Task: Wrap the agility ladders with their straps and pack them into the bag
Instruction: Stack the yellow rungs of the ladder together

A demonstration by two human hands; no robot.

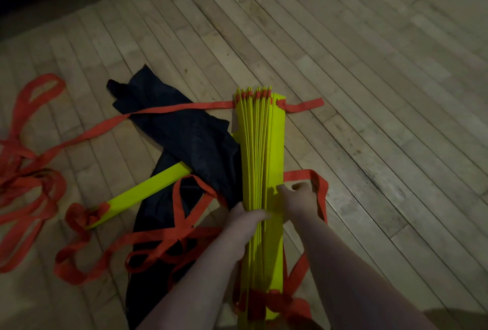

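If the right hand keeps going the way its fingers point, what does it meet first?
The right hand points leftward, its fingertips already on the stacked yellow rungs. Going on, it would press into that stack first, though depth is hard to judge.

Matt yellow plastic rungs (pixel 261 160), woven red straps (pixel 163 110), dark cloth bag (pixel 190 134), worn wood floor (pixel 343 52).

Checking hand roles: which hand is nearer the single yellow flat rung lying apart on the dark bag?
Left. The left hand grips the stacked rungs' left side, closer to the single yellow rung; the right hand is beyond the stack.
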